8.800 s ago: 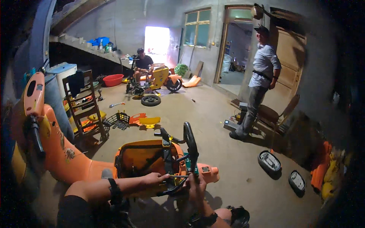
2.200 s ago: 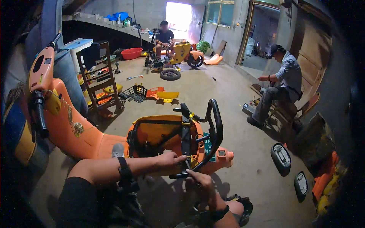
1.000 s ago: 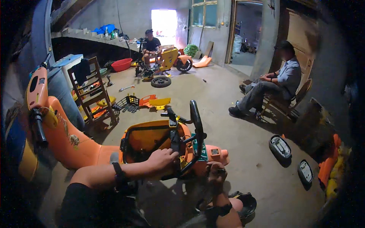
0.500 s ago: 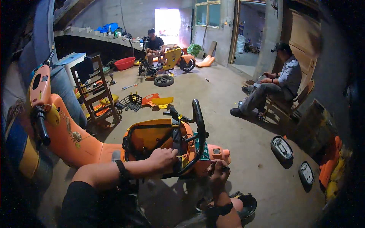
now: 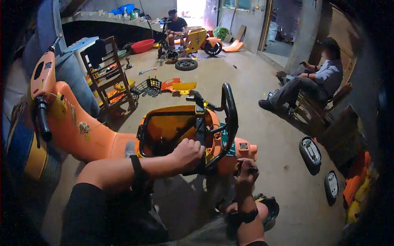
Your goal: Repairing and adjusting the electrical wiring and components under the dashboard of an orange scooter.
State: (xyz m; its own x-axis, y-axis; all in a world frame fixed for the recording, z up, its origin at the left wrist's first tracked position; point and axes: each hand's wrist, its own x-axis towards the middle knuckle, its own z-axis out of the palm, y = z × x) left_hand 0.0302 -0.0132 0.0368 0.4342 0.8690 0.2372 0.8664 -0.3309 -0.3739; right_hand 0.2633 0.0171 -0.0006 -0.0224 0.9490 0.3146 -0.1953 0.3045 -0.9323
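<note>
An orange scooter (image 5: 100, 133) stands across in front of me, its seat off and its storage compartment (image 5: 166, 131) uncovered. Over the tail rises a black tubular grab rail (image 5: 232, 119), fixed to a flat black bracket bar (image 5: 200, 127). My left hand (image 5: 188, 156) is closed at the near end of that bar, its fingertips hidden. To the right of the rail, beside the tail, my right hand (image 5: 247, 170) is closed in a pinch around a small dark thing that I cannot make out. A green plate (image 5: 228, 141) shows behind the rail.
Two dark seats (image 5: 310, 151) lie upside down at right. A person (image 5: 324, 78) sits on a chair nearby; another (image 5: 177, 26) sits behind a stripped yellow scooter (image 5: 197, 41). A loose wheel (image 5: 186, 64), a black basket (image 5: 150, 87), orange panels and a wooden chair (image 5: 108, 78) stand beyond.
The view has tipped down and turned slightly left, so the scene sits higher and further right. Both hands keep their places at the scooter's tail.
</note>
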